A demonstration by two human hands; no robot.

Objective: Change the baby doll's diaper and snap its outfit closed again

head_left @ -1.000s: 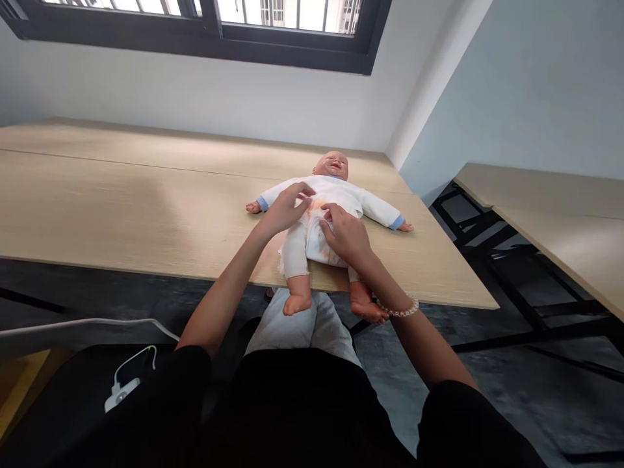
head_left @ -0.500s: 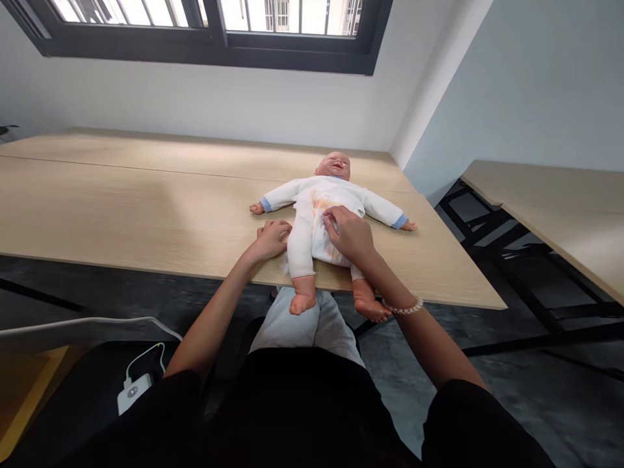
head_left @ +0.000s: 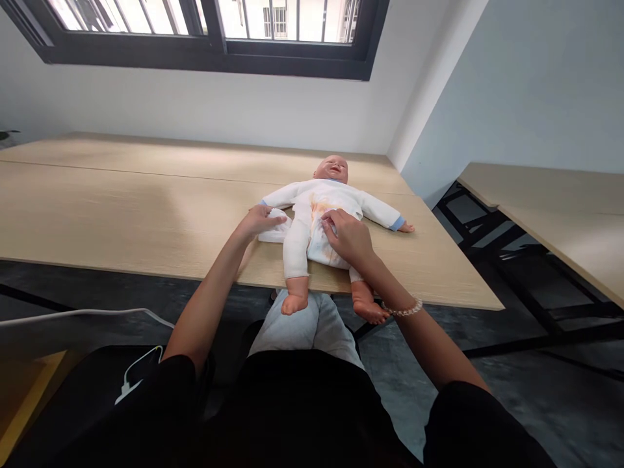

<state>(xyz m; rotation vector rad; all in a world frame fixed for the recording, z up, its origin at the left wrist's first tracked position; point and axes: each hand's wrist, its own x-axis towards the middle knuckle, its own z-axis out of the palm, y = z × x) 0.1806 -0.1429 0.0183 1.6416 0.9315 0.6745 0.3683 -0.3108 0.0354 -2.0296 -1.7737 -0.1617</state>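
Note:
A baby doll (head_left: 325, 208) in a white suit lies on its back on the wooden table (head_left: 146, 208), its bare feet over the near edge. My left hand (head_left: 258, 222) rests beside the doll's hip with its fingers closed on a white folded cloth (head_left: 275, 232) lying on the table. My right hand (head_left: 347, 235), with a bead bracelet at the wrist, presses on the doll's belly, fingers curled into the stained fabric of the suit.
A second wooden table (head_left: 550, 208) stands to the right across a gap with black frame legs. A window (head_left: 205, 32) runs along the back wall. A white charger and cable (head_left: 131, 377) lie at lower left.
My left hand left the doll's chest, dropped to the table beside the hip, then shifted up and now has a white cloth under its fingers. My right hand stayed on the belly.

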